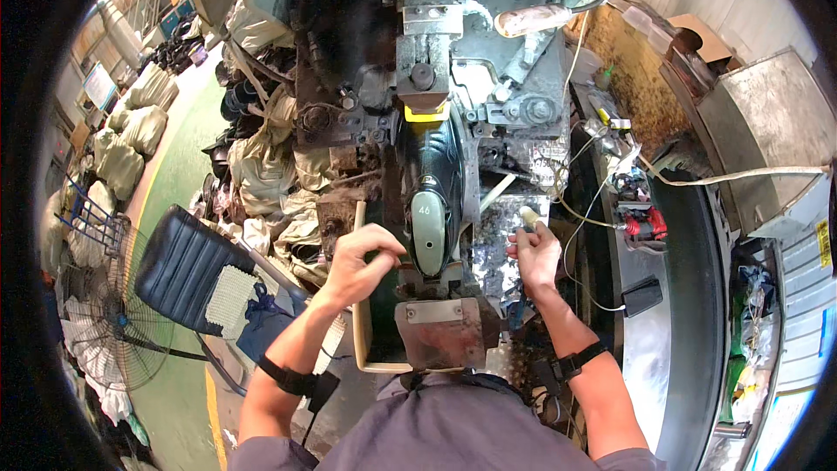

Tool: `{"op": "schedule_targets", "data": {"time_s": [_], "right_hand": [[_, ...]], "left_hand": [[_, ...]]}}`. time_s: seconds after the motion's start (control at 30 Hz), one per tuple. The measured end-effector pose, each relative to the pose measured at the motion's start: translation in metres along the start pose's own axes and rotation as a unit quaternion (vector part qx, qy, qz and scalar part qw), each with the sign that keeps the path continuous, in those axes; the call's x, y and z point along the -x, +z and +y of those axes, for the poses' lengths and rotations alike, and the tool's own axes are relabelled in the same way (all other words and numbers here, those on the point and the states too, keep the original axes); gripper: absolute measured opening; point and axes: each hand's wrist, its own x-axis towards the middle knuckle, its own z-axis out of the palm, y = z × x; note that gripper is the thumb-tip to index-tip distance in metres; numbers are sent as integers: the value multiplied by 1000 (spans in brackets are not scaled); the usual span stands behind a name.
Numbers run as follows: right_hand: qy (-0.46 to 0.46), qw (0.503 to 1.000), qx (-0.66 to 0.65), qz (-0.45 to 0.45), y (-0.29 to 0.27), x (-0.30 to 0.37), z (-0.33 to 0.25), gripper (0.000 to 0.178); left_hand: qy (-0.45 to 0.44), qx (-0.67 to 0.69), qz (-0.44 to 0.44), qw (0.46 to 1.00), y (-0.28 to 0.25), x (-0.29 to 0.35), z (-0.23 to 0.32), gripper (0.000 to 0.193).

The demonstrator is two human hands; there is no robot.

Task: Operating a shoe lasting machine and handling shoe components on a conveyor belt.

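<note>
A dark shoe upper [431,155] is stretched over a grey-green shoe last [428,232], which sits lengthwise in the middle of a machine, its toe end under a yellow piece [426,113]. My left hand [364,263] is just left of the last's near end, fingers curled and thumb close to the forefinger. Whether something small lies in that pinch is hidden. Over the metal plate right of the last, my right hand [535,256] has its fingers curled round a pale, rounded handle-like piece [528,216]. The rest of that piece is not clear.
A pale-rimmed tray [360,340] and a reddish metal plate [440,334] stand before the machine. A worn-handled tool [534,20] hangs at upper right, with loose cables below. On the left are a padded chair [187,262], a floor fan [120,318] and piled sacks [261,157].
</note>
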Motion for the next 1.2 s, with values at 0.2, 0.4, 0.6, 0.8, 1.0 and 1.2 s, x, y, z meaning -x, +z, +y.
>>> {"op": "schedule_targets", "data": {"time_s": [0.2,0.4,0.6,0.8,1.0,1.2], "right_hand": [[0,1000,-16,9,2,-3,4,50],[-12,999,-16,48,-4,0,1,49],[-160,981,84,-76,39,57,-82,82],[-245,938,241,-42,117,94,-107,103],[-198,960,200,-4,125,95,-96,99],[-182,962,203,6,118,88,-100,103]], "left_hand": [[44,-60,176,982,24,-36,16,40],[55,-27,149,987,37,-36,-2,39],[119,55,131,983,3,-95,7,20],[273,27,-40,961,16,-127,-25,23],[183,135,53,972,13,-105,-10,26],[-1,294,253,922,5,-51,-33,24]]}}
